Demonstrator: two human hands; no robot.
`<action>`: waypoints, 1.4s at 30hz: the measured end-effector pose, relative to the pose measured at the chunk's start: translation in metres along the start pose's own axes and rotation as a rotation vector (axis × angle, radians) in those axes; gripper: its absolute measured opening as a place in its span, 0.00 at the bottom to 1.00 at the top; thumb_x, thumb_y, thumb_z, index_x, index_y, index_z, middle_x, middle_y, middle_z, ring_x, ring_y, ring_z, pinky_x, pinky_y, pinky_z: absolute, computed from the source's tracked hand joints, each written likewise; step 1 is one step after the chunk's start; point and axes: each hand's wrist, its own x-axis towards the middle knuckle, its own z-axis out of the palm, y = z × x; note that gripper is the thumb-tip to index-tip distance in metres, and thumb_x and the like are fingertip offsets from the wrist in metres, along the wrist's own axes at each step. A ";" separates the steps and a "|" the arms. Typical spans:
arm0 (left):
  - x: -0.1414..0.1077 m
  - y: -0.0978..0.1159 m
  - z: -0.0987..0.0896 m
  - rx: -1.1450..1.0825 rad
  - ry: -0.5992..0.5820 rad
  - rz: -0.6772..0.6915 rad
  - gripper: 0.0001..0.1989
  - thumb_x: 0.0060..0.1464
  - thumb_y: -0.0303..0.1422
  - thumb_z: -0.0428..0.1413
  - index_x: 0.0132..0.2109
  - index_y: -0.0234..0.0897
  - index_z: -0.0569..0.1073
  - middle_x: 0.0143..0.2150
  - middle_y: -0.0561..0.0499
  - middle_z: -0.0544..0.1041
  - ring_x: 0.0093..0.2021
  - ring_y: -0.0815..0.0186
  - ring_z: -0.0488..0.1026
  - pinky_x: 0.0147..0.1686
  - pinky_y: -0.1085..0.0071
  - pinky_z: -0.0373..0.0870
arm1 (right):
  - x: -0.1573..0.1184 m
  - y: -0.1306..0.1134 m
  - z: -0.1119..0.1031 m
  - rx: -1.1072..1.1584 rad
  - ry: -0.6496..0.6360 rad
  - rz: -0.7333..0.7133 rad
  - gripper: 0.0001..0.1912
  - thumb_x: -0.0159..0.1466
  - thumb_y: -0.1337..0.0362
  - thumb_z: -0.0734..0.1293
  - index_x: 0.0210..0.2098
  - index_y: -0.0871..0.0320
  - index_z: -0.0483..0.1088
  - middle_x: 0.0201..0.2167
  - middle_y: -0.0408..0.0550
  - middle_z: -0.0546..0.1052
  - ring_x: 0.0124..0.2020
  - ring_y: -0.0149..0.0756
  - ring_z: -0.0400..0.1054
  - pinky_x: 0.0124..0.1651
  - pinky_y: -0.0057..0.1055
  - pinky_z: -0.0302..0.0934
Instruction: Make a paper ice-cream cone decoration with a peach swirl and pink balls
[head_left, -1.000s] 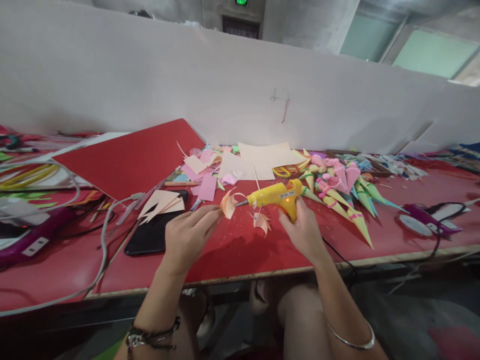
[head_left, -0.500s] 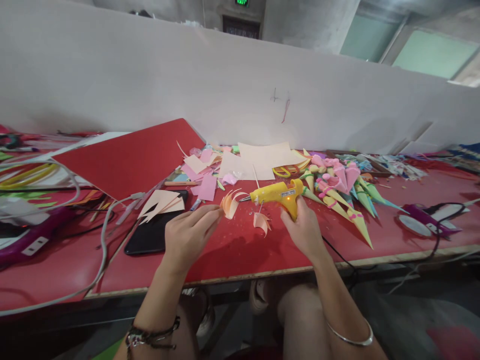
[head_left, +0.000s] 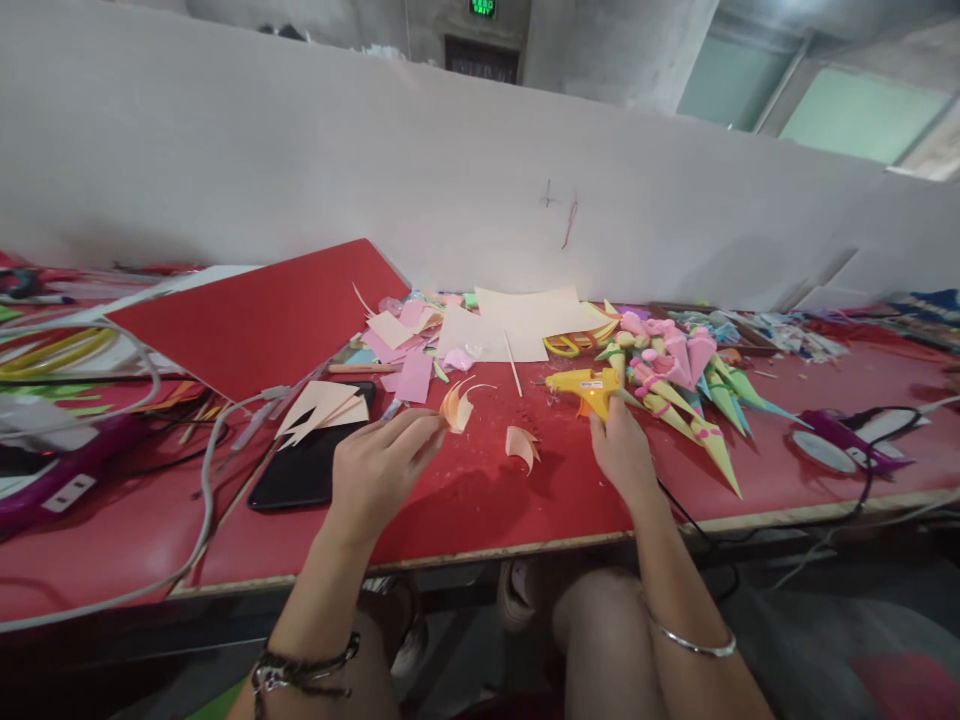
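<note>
Between the closed fingers of my left hand (head_left: 386, 462) is a curled, peach-coloured paper piece (head_left: 457, 408) with pointed strips. My right hand (head_left: 621, 445) is wrapped round the handle of a yellow glue gun (head_left: 581, 384), whose nozzle points left, apart from the paper. A second curled paper piece (head_left: 520, 446) lies on the red tabletop (head_left: 465, 510) between my hands. Behind it rests a thin pale stick (head_left: 513, 362). Cut peach paper pieces (head_left: 322, 408) lie on a black phone-like slab (head_left: 292, 475) beside my left hand.
Pink and yellow paper cones (head_left: 675, 370) are heaped at the right. Cream sheets (head_left: 517, 320) and pink scraps (head_left: 412, 375) lie at the back. A large red board (head_left: 262, 315) leans at the left. Purple glue guns (head_left: 71, 475) with cables lie at both sides.
My right hand has drawn the yellow glue gun to the right, away from the paper piece in my left hand. My left hand has hardly moved.
</note>
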 end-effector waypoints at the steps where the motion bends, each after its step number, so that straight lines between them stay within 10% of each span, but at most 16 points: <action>1: 0.000 0.000 0.000 -0.001 -0.005 -0.006 0.07 0.54 0.30 0.49 0.30 0.38 0.70 0.30 0.55 0.78 0.28 0.72 0.74 0.26 0.77 0.64 | 0.000 0.001 0.000 -0.006 -0.010 -0.009 0.14 0.61 0.68 0.53 0.45 0.66 0.59 0.38 0.61 0.71 0.38 0.45 0.68 0.35 0.34 0.58; 18: 0.001 0.000 0.002 -0.006 -0.126 -0.082 0.07 0.53 0.31 0.49 0.32 0.39 0.71 0.25 0.56 0.77 0.23 0.71 0.72 0.21 0.77 0.60 | -0.024 -0.019 -0.050 -0.155 0.102 -0.144 0.15 0.55 0.63 0.64 0.42 0.59 0.64 0.37 0.57 0.71 0.42 0.49 0.63 0.38 0.39 0.57; 26: 0.002 0.003 0.001 -0.039 -0.345 -0.154 0.05 0.50 0.30 0.51 0.32 0.40 0.71 0.27 0.56 0.78 0.24 0.71 0.72 0.19 0.76 0.56 | -0.024 -0.044 -0.010 0.288 -0.221 -0.229 0.04 0.56 0.64 0.61 0.29 0.57 0.67 0.28 0.45 0.72 0.26 0.32 0.65 0.30 0.27 0.57; 42: 0.002 0.006 0.006 -0.206 -0.565 -0.139 0.15 0.56 0.38 0.46 0.27 0.39 0.71 0.24 0.53 0.76 0.22 0.69 0.70 0.19 0.76 0.52 | -0.034 -0.054 -0.002 0.508 -0.199 -0.218 0.06 0.58 0.66 0.59 0.27 0.57 0.65 0.25 0.42 0.72 0.25 0.30 0.63 0.29 0.24 0.54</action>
